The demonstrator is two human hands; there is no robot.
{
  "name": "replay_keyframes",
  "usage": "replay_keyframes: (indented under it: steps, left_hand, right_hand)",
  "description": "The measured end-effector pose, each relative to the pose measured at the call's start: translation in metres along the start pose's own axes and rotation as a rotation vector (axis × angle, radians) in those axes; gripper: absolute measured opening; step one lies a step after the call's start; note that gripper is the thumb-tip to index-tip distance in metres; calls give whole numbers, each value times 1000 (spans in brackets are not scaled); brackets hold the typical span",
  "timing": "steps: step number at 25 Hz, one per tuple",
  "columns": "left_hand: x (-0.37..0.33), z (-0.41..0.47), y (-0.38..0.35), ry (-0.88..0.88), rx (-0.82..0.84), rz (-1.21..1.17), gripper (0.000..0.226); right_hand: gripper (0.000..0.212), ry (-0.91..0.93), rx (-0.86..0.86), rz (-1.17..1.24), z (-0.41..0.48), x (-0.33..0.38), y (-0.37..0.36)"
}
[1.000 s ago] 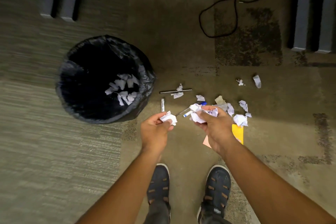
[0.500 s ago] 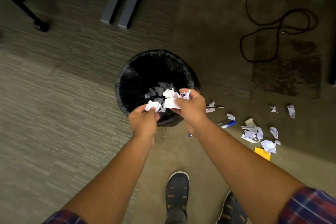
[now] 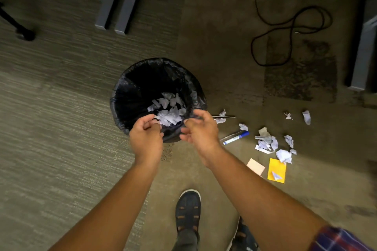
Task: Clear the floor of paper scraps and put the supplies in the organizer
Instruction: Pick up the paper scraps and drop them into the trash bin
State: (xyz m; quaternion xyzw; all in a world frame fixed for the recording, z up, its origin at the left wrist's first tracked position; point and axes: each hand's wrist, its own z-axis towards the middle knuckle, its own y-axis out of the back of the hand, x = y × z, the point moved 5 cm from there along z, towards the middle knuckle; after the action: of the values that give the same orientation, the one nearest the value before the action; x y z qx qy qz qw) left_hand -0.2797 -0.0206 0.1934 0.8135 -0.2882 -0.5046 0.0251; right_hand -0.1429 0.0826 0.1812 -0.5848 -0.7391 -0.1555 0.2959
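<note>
A black-lined trash bin (image 3: 130, 96) stands on the carpet, with white paper scraps (image 3: 169, 111) lying in its bottom. My left hand (image 3: 145, 135) and my right hand (image 3: 201, 130) hover over the bin's near rim, fingers loosely curled and holding nothing. To the right on the floor lie a blue-capped marker (image 3: 234, 137), a thin dark pen (image 3: 223, 117), a cluster of crumpled white scraps (image 3: 266, 141), another crumpled ball (image 3: 284, 156), and two more scraps (image 3: 306, 117) farther right.
A yellow sticky pad (image 3: 276, 170) and a pink one (image 3: 256, 166) lie near my right foot. My shoes (image 3: 188, 209) stand below the bin. A black cable (image 3: 289, 32) loops on the floor at the back right. Grey desk legs (image 3: 118, 0) rise behind the bin.
Both hands carried crumpled scraps from the floor over the bin and let them go; the paper now lies in the bin and both hands are empty.
</note>
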Motion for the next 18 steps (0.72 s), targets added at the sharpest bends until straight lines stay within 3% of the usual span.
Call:
replay_keyframes:
  steps: [4,8,12,16,18]
  left_hand:
    - [13,-54,-44,-243,210,189,25]
    - [69,-79,-105,-222,398,451,31]
    - [119,-51,-172,-159,472,686,31]
    - [141,-1,-247,-313,554,962,50]
    - [150,24,-276,-334,543,1073,62]
  right_hand:
    - [39,1,-79,-83,-8,-23,74]
    - [41,-29,-232,-262,14,-36,168]
    - [37,-1,-320,-447,66,-53,242]
    - [35,82,-351,-672,133,-71,283]
    - [23,191,-344,-807,167,-77,286]
